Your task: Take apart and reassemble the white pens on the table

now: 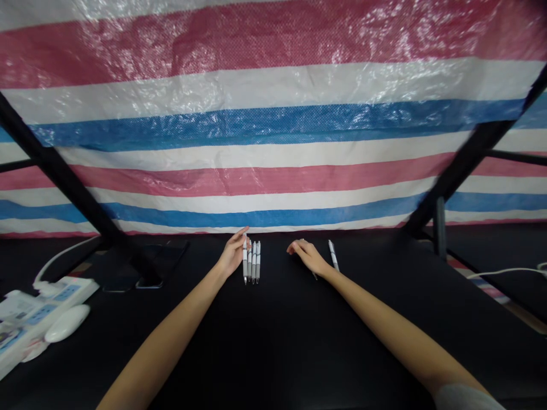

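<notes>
Several white pens with grey grips (254, 262) lie side by side in a row on the black tabletop, their tips pointing toward me. My left hand (232, 253) is at the left of this row, its fingers closed around the upper part of the leftmost pen (245, 265). Farther right, my right hand (308, 255) rests low over the table with curled fingers. A pen tip (315, 277) pokes out beneath it; the rest of that pen is hidden by the hand. Just right of my right wrist lies another white and grey pen (333, 254), slightly slanted.
A white power strip (51, 313) with plugs and a cable is at the left edge. Dark flat glossy objects (162, 259) lie beside the left black frame leg (98, 216). A striped plastic sheet (265, 176) hangs behind the table; another black leg (453, 171) stands right.
</notes>
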